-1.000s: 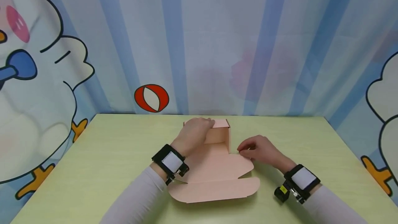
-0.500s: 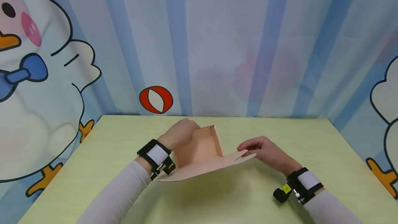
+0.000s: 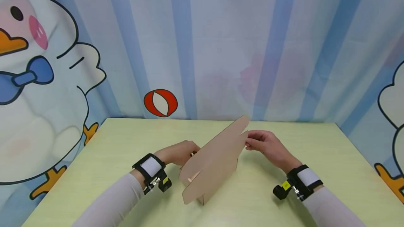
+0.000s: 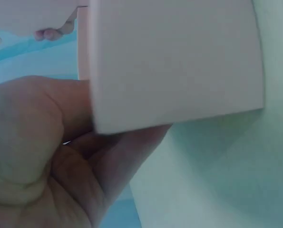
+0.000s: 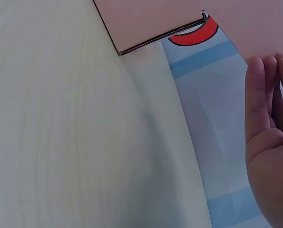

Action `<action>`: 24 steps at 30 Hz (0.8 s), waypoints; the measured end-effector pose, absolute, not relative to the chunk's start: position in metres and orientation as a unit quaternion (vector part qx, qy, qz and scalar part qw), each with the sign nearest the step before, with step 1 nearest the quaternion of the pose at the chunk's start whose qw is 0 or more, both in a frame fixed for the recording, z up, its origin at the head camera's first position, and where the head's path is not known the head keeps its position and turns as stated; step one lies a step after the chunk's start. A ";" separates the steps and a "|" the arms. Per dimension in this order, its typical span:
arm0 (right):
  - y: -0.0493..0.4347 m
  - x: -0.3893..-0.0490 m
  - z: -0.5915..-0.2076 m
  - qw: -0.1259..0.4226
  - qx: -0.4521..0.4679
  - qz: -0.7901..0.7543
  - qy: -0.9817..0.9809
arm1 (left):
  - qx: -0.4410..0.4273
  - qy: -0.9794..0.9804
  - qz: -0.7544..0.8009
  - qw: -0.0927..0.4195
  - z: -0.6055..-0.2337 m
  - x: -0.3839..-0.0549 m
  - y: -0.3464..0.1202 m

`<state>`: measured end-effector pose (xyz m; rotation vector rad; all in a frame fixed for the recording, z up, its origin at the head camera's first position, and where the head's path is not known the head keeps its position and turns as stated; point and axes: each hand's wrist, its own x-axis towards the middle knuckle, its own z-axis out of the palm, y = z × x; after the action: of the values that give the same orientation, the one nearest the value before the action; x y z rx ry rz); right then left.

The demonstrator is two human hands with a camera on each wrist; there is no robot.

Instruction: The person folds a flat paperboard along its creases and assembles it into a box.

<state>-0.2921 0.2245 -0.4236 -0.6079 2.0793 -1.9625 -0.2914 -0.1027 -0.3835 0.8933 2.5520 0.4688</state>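
Note:
A pink cardboard mailer box [image 3: 217, 164] stands tilted over the middle of the table, the plain outside of its raised lid facing me. The long front flap [image 3: 217, 143] slants up to the right. My left hand [image 3: 180, 152] grips the box at its left, fingertips hidden behind the cardboard. In the left wrist view, a side wall [image 4: 179, 61] lies between the thumb and fingers. My right hand [image 3: 268, 146] pinches the lid's right corner between thumb and fingers. Under the lid, the box body [image 5: 151, 23] shows a corner in the right wrist view.
A pale yellow-green table [image 3: 120, 143] lies beneath. Behind it hangs a blue striped curtain [image 3: 221, 45] with a printed duck [image 3: 47, 115] and a red and white ball [image 3: 161, 103]. Each wrist wears a strapped camera.
The box has turned from open side facing me to its lid's outer side facing me. My left hand has moved down and nearer; my right hand has risen slightly with the lid corner.

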 end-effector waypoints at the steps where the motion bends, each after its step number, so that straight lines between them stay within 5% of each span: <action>1: 0.224 -0.293 -0.423 0.112 -0.208 -0.669 0.705 | 0.322 0.910 0.172 0.197 -0.385 -0.291 -0.102; 11: 0.226 -0.299 -0.423 0.128 -0.211 -0.687 0.683 | 0.295 0.887 0.267 0.234 -0.395 -0.294 -0.094; 19: 0.223 -0.300 -0.423 0.123 -0.229 -0.698 0.667 | 0.400 0.897 0.184 0.031 -0.398 -0.305 -0.069; 24: 0.217 -0.297 -0.420 0.112 -0.218 -0.682 0.689 | 0.407 0.899 0.163 -0.014 -0.395 -0.306 -0.064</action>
<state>-0.2970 0.2174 -0.4203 -0.6397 2.0213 -2.0028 -0.3057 -0.0645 -0.3949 1.2886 2.8492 0.5154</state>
